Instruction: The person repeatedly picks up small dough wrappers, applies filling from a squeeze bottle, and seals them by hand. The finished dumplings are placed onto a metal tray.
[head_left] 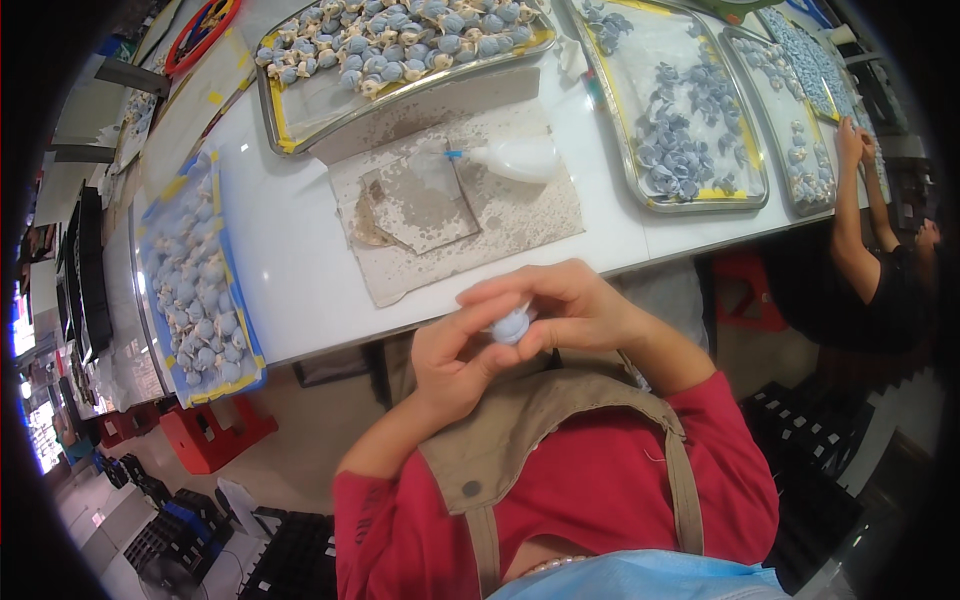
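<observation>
Just off the table's front edge, a small rounded blue-grey piece (pixel 511 326) is pinched between my two hands. My left hand (pixel 455 345) grips it from the left with fingers and thumb closed around it. From the other side my right hand (pixel 580 310) holds it too, its index finger arched over the top. The fingers cover part of the piece. Beyond my hands, a stained cardboard sheet (pixel 540 215) lies on the white table (pixel 290 250). On it rest a thin clear sheet (pixel 415 205) and a white squeeze bottle (pixel 520 158) on its side, blue tip leftward.
A metal tray (pixel 290 135) of blue-and-cream figure pieces stands at the back. To the right, another tray (pixel 690 203) holds loose blue-grey parts. A blue-lined tray (pixel 250 340) of rounded pieces sits at left. Red stools (pixel 205 435) stand below. Another person's arm (pixel 850 215) works at far right.
</observation>
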